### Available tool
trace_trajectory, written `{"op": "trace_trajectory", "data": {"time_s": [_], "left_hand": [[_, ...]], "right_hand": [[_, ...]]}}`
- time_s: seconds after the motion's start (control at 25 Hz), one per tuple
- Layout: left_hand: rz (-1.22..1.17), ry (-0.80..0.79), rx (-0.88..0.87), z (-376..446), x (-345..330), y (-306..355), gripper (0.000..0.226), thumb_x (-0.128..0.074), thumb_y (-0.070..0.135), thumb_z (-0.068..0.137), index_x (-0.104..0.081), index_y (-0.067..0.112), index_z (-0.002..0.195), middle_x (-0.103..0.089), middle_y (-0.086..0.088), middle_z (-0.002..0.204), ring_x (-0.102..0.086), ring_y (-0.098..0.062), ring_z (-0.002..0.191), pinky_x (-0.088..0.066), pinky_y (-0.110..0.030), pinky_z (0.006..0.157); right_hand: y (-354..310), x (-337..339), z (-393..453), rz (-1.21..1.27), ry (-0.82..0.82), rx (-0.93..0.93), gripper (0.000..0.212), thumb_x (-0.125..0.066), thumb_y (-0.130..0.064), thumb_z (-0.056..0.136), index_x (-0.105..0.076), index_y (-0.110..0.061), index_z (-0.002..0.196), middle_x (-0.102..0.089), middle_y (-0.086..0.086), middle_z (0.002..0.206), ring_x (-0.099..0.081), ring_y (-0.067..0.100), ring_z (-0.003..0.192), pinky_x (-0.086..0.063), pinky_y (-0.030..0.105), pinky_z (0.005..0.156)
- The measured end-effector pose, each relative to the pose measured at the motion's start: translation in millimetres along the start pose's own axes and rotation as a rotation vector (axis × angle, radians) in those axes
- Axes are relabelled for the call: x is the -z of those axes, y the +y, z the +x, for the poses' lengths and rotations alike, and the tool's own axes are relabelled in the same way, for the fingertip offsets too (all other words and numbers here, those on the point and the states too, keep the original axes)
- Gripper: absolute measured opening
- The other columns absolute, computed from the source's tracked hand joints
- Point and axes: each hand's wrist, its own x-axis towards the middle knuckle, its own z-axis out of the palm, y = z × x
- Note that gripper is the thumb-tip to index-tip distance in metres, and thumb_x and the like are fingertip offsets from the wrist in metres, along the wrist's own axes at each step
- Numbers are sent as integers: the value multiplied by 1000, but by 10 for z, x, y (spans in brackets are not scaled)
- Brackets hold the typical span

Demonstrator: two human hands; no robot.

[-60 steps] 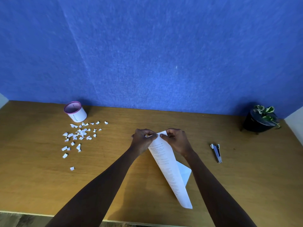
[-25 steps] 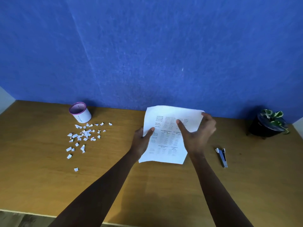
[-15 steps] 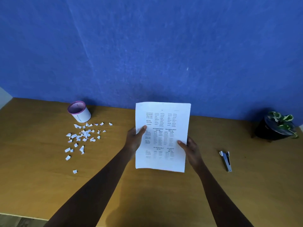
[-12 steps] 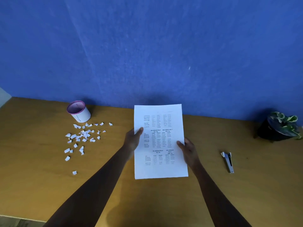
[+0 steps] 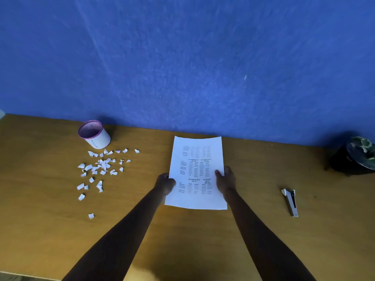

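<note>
The white cup [image 5: 94,134] with the purple rim stands upright on the tabletop [image 5: 50,220]; its inside shows as a purple mesh hollow, and whether anything lies in it cannot be told. Torn paper scraps [image 5: 103,165] lie scattered just in front of the cup, outside it. Far to the cup's right, a black pot [image 5: 345,161] holds green-and-white leaves [image 5: 363,145], and a small stapler [image 5: 291,201] lies flat between cup and pot, nearer the pot. The printed sheet [image 5: 196,173] is well to the right of the cup, with the left hand [image 5: 165,184] curled on its left edge and the right hand [image 5: 226,179] pinching its right edge, thumb on the printed face. Half a second ago both hands gripped it higher up its sides; a second ago it was turned crosswise. Its long axis runs from the person towards the blue wall [image 5: 182,67], with the head of the print at the far end. Whether it touches the tabletop cannot be told.
</note>
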Motion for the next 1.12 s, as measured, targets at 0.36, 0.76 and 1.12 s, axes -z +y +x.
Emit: {"op": "trace_trajectory", "data": {"time_s": [0.36,0.76,1.12], "left_hand": [[223,220,-111,21,-1,-83,34,-55,4,88,-51,11,121,-63,-7,116,-59,-22,91,-46,-26,58],[490,302,-347,19,-16,-308,65,-75,10,79,-43,15,136,-48,-7,134,-56,-28,114,-59,-33,74],[907,263,-288,-199,-146,-505,61,-46,44,99,-28,20,152,-19,0,163,-14,-23,152,-17,-59,117]], "right_hand": [[-62,-181,39,-102,-94,26,66,-69,-6,86,-31,-4,140,-43,13,139,-48,30,128,-45,40,104],[153,-86,-120,-520,-168,333,79,-71,-15,86,-25,-10,150,-23,8,158,-31,27,143,-38,41,112],[473,-16,-399,-930,-224,554,71,-48,-49,96,-23,-18,155,-13,6,164,-8,35,151,-7,53,120]]}}
